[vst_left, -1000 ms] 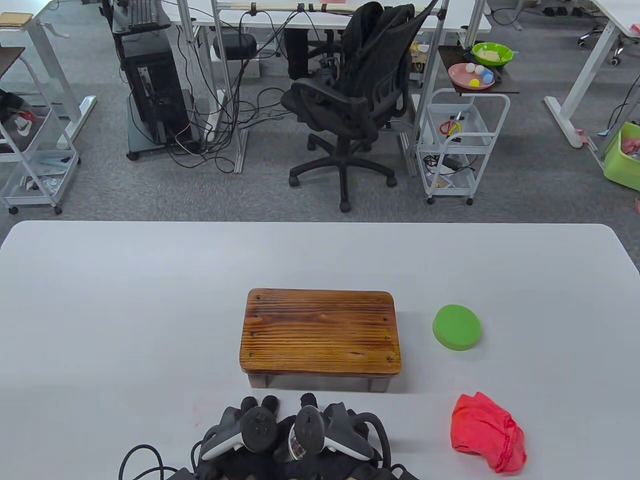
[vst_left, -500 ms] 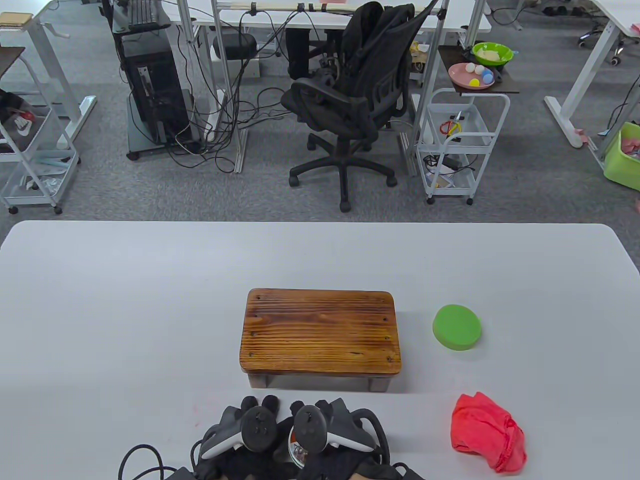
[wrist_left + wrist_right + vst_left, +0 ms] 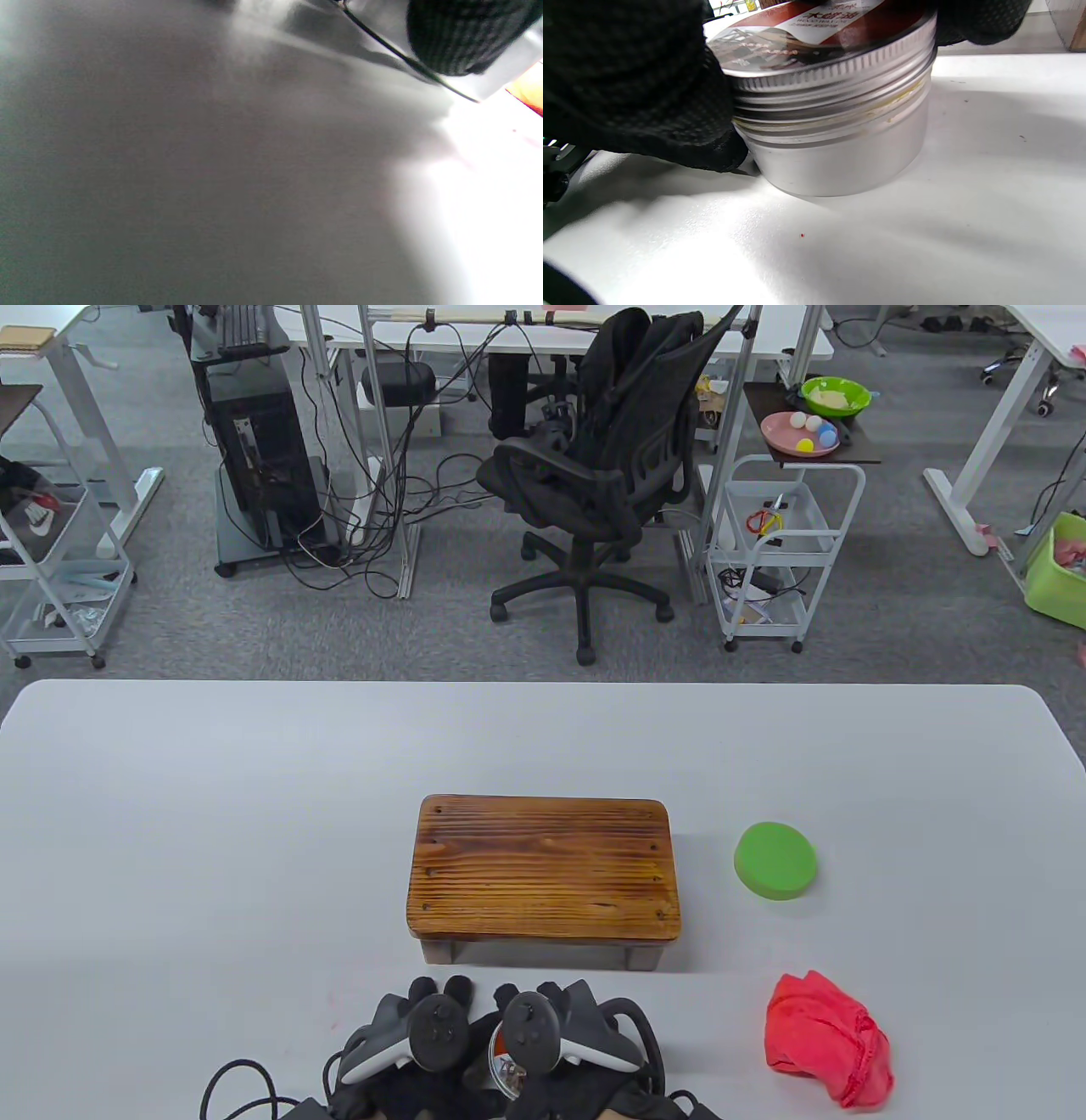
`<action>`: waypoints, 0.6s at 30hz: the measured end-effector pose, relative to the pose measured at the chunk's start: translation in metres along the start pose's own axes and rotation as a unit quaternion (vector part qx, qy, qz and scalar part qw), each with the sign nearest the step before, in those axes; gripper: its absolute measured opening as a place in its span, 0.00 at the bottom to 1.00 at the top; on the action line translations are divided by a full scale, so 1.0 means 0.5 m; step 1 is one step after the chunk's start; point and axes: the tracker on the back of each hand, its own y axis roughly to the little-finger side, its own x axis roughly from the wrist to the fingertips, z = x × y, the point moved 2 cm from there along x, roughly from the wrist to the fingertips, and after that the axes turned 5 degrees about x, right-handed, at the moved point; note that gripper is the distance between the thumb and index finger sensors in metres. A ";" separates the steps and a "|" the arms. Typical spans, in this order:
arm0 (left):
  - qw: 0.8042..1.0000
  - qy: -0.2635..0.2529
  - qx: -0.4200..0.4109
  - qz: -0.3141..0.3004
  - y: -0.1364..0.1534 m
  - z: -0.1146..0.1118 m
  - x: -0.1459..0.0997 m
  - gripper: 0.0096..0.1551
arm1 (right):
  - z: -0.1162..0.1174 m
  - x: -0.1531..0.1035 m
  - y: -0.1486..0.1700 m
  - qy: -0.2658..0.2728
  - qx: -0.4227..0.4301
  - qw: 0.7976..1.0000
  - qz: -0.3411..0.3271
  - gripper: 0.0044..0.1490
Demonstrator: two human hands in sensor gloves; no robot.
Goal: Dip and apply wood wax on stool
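Gripping a round aluminium wax tin (image 3: 835,114) between them at the near edge of the table (image 3: 212,814), both gloved hands sit close together, and the job looks to be at its very start: the threaded lid (image 3: 823,51) is seated on the tin, so nothing has been dipped. In the right wrist view black-gloved fingers (image 3: 649,84) wrap the tin's side at the lid seam, with another fingertip curled over the far rim; which hand each belongs to is hard to tell there. From above, the left hand (image 3: 416,1039) and right hand (image 3: 543,1035) both appear closed on the tin, the right seemingly on the lid as if to unscrew it, though the trackers hide the fingers themselves. A yellowish smear of wax shows along the thread below the lid. Just beyond the fingertips stands the wooden stool (image 3: 543,869), its top dry-looking and untouched. Off past the right hand lie a green round sponge (image 3: 775,860) and, nearer, a crumpled red cloth (image 3: 827,1048), neither taken up. Opening, dipping and rubbing all remain. The lid carries a red-brown label with a white strip of print; the lettering is too blurred to read reliably.
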 end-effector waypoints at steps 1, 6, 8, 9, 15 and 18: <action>1.000 0.000 0.000 0.000 0.000 0.000 0.000 0.36 | -0.002 -0.001 0.000 0.003 0.000 1.000 -0.001 0.65; 1.000 0.000 0.000 0.000 0.000 0.000 0.000 0.36 | -0.007 -0.006 0.000 0.010 0.001 1.000 -0.002 0.65; 1.000 0.000 0.000 0.000 0.000 0.001 0.000 0.36 | -0.008 -0.007 0.001 0.009 0.002 1.000 -0.003 0.65; 1.000 0.000 0.000 0.000 0.001 0.001 0.000 0.36 | -0.009 -0.009 0.001 0.010 0.004 1.000 -0.003 0.65; 1.000 0.000 0.000 0.000 0.001 0.001 0.000 0.36 | -0.038 -0.036 0.018 0.034 0.023 0.999 -0.007 0.65; 1.000 0.000 0.000 0.000 0.001 0.001 0.000 0.36 | -0.057 -0.057 0.041 0.048 0.038 0.998 -0.005 0.65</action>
